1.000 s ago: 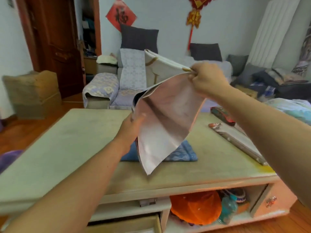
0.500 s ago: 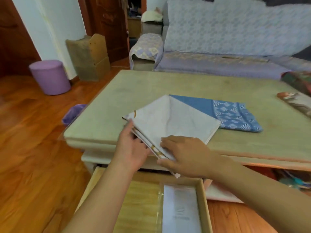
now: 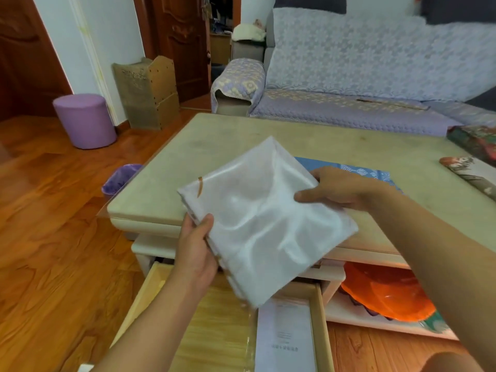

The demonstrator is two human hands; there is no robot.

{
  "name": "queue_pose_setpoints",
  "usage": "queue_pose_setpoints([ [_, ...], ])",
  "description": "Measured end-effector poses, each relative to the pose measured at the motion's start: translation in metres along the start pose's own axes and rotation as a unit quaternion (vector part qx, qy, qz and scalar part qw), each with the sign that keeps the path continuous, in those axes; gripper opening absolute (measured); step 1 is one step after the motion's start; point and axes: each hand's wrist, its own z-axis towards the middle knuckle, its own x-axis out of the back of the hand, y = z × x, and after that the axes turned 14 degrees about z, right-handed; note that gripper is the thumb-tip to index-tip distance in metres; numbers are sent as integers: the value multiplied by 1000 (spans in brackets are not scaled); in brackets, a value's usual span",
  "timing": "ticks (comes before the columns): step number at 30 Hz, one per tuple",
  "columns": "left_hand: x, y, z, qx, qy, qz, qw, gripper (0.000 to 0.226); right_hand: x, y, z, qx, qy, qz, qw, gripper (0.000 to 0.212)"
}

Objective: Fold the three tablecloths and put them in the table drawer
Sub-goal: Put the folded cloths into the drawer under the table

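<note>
Both hands, left hand (image 3: 197,247) and right hand (image 3: 341,187), grip opposite edges of the folded white cloth (image 3: 264,218). It hangs above the open drawer (image 3: 214,318), off the table (image 3: 241,132).

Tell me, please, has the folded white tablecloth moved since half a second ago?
Yes. The white tablecloth lay on the table edge; now both hands hold it lifted toward the person, above the open drawer.

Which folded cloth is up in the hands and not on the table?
The white tablecloth: both hands grip it above the open drawer. The blue tablecloth lies flat on the table.
</note>
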Motion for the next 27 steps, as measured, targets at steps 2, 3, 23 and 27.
queue_pose_setpoints([
  [2,15,12,-6,-9,2,27,1000,38,-15,0,-24,12,-81,135,987,35],
  [3,23,18,-9,-13,-11,46,999,38,-25,4,-33,20,-93,191,977,40],
  [23,91,-7,-19,83,-344,522,776,40,-79,50,-29,139,-247,-229,931,39],
  [27,90,-16,-16,36,-239,459,855,26,-49,82,-27,0,-238,179,955,61],
])
